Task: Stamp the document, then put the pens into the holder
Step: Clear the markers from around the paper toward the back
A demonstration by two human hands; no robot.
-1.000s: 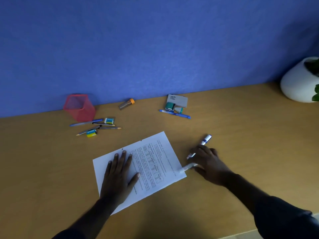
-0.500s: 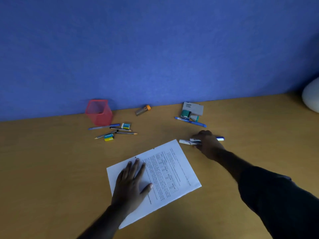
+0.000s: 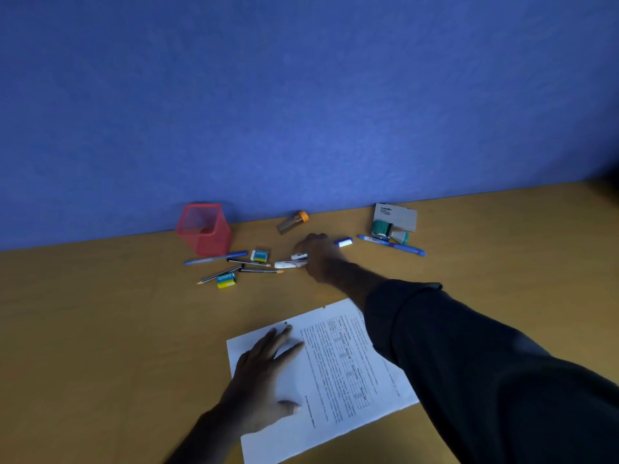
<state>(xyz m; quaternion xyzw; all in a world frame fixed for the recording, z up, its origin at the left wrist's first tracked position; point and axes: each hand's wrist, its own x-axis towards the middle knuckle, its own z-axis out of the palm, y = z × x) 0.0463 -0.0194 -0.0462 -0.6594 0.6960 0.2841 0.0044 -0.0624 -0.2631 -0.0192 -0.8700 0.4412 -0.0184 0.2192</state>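
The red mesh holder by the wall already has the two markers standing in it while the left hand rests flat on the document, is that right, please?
Not quite: the head view shows the red mesh holder empty. The two markers are in the right hand, low over the desk. The left hand does rest flat on the document.

Your wall point(image 3: 301, 95) is plain blue, your desk point(image 3: 100, 329) tan. You have a red mesh holder point(image 3: 204, 231), a white sheet point(image 3: 338, 390) lined with black print, two blue-and-yellow erasers point(image 3: 226, 280), a blue pen point(image 3: 392, 245), a green stamp point(image 3: 382, 228), an orange-capped tube point(image 3: 293, 222) and a black sleeve point(image 3: 485, 363).
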